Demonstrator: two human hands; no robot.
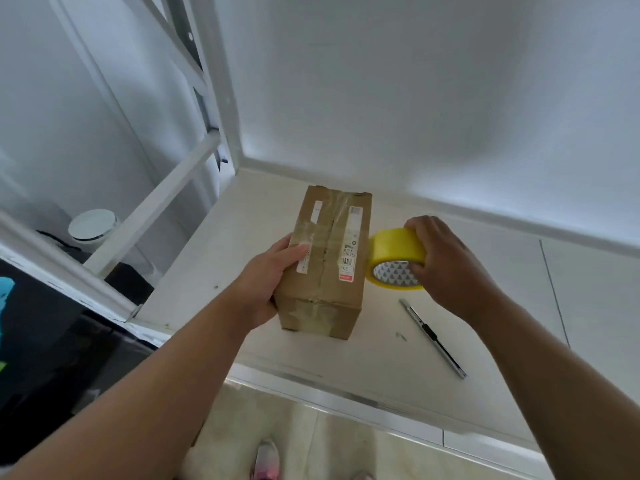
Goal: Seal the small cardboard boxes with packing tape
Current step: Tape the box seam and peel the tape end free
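A small brown cardboard box (329,261) stands on the white ledge (381,341), its closed top flaps carrying old clear tape and white labels. My left hand (268,275) grips the box's left side, thumb over the top edge. A yellow roll of packing tape (393,251) sits against the box's right side, and my right hand (441,263) holds it with fingers curled over the rim and into the core.
A slim utility knife (433,337) lies on the ledge to the right of the box. White walls rise behind and to the right. A white metal frame (156,202) stands at left, with a round white lid (91,225) beyond it. Tiled floor lies below the ledge's front edge.
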